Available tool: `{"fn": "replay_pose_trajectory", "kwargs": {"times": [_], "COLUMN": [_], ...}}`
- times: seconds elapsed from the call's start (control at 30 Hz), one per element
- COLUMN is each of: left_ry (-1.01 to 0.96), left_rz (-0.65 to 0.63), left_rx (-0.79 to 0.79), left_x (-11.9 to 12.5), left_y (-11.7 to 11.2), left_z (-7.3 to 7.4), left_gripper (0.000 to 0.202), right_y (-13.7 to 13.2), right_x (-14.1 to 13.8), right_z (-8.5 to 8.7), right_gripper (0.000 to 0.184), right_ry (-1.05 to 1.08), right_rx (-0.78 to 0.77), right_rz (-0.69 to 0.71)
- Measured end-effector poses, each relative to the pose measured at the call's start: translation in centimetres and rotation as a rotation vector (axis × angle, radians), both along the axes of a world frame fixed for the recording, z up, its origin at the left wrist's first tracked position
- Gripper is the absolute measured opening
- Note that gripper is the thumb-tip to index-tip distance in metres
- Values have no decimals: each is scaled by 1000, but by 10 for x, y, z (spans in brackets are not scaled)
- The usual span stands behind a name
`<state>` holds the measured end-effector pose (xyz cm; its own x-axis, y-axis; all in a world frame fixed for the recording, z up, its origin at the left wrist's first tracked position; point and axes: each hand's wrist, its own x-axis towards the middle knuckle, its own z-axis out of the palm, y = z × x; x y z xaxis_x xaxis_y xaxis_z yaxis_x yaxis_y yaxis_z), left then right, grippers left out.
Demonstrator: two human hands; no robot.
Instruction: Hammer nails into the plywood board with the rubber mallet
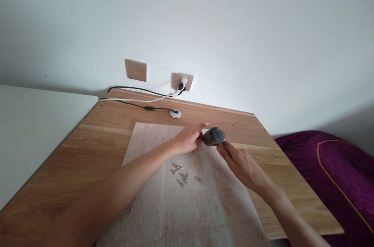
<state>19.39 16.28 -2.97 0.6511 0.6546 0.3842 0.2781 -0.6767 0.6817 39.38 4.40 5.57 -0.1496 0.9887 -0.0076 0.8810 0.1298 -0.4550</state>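
Note:
My right hand (241,163) is wrapped around the handle of a mallet with a dark, rounded head (214,136). The mallet head is close beside the fingers of my left hand (189,138), above the far part of a pale wooden board (163,208). My left hand is closed in a pinch there, index finger pointing forward; whatever its fingertips hold is hidden by the hand and the mallet head. Several silvery screws or nails (182,177) lie loose on the board between my arms. A few small dark holes or marks show left of my left hand.
The board rests on a brown wooden desk (96,138) against a white wall. Black and white cables (140,101) run along its back to a wall socket (181,82) and a round cable grommet (175,114). A white surface (43,130) adjoins at left, purple fabric (330,169) at right.

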Motion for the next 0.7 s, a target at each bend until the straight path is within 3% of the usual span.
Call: {"fn": "replay_pose_trajectory", "kwargs": {"times": [0.13, 0.23, 0.33, 0.47, 0.57, 0.7], "left_ry": [-14, -12, -3, -8, -34, 64], "left_rz": [-25, -19, -10, -13, -28, -134], "left_rx": [-15, -13, -13, -61, -77, 17], "left_x": [0, -1, -2, -2, -5, -19], "left_y": [1, 0, -2, -2, -4, -27], "left_z": [-1, -1, 0, 6, 26, 69], "left_gripper": [70, 68, 64, 69, 73, 43], "right_y": [-9, -17, -25, -33, -37, -38], "right_x": [9, 16, 18, 11, 5, 4], "right_z": [6, 5, -9, -30, -34, -34], "right_gripper": [39, 39, 39, 41, 44, 47], "right_ry": [-4, 7, 40, 38, 27, -18], "right_rx": [30, 15, -27, -16, -2, -2], "right_rz": [-65, -39, -11, -73, -72, -67]}}
